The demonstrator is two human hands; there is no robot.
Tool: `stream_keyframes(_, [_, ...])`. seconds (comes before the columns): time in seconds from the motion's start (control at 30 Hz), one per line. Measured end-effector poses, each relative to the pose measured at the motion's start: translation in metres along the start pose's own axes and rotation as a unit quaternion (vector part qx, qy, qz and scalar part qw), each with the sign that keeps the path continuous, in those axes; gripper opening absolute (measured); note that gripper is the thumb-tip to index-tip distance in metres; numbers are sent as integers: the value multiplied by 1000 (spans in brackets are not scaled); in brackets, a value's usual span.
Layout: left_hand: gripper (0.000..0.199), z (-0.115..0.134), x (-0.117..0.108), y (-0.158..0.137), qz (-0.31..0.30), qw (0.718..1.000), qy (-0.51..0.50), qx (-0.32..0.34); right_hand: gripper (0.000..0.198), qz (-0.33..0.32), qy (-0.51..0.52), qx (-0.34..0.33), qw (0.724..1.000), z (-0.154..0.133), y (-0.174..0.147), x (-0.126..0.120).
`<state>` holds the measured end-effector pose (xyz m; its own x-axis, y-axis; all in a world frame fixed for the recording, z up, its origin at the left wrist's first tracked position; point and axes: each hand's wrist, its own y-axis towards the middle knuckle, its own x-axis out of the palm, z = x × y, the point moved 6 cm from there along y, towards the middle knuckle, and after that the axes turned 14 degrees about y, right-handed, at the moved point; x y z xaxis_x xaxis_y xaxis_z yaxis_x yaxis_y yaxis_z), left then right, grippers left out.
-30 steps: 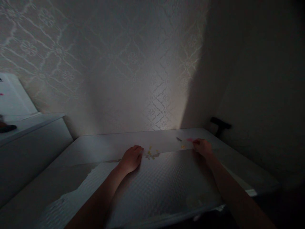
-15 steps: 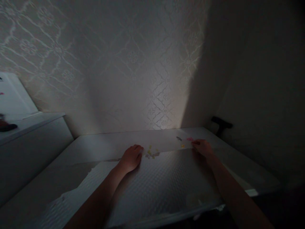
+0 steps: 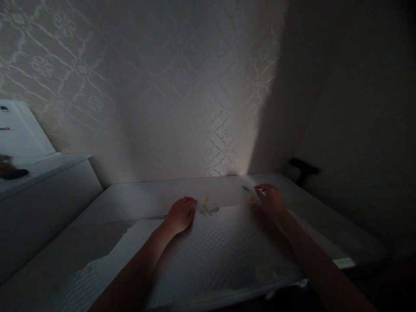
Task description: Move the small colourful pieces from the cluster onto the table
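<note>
My left hand (image 3: 181,215) rests on the table, fingers loosely curved and a little apart from the thumb. Beside its fingertips lies a small cluster of yellow and pale pieces (image 3: 211,209), too dim to name. My right hand (image 3: 271,199) is over the table's far right part, thumb and forefinger pinched at a light spot where a small pink piece lay; the fingers mostly cover it. Just left of these fingertips are a small dark grey piece (image 3: 245,188) and a small orange piece (image 3: 250,199).
A textured, quilted-looking sheet (image 3: 214,255) with a ragged left edge covers the near table. Behind stands a patterned wall (image 3: 182,108). A raised white surface (image 3: 58,167) is at left, and a dark T-shaped object (image 3: 303,167) at right. The light is dim.
My right hand has moved slightly left and away from me, onto the pink piece, which no longer shows openly. My left hand stays in place.
</note>
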<state>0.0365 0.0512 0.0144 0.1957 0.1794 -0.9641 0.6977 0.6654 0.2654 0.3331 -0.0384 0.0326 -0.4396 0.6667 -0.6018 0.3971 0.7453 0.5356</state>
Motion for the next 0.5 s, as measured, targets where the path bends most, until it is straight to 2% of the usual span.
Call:
stream_keyframes(0.07, [31, 1, -2, 0, -2, 1000, 0, 1, 22, -33, 26, -124, 991, -41, -12, 11])
stream_keyframes(0.13, [31, 1, -3, 0, -1, 1000, -1, 0, 23, -117, 66, -220, 966, -81, -31, 30])
stream_keyframes(0.2, [31, 2, -4, -1, 2, 1000, -2, 0, 26, -224, 80, -279, 930, -114, -53, 49])
stream_keyframes(0.27, [31, 2, -4, -1, 8, 1000, -1, 2, 28, -294, 75, -315, 899, -138, -71, 61])
stream_keyframes(0.33, [30, 2, -4, -1, 14, 1000, 0, 8, 29, -325, 69, -328, 884, -150, -80, 66])
stream_keyframes(0.5, [30, 3, -5, -1, 12, 1000, -1, 12, 30, -332, 50, -308, 890, -144, -78, 70])
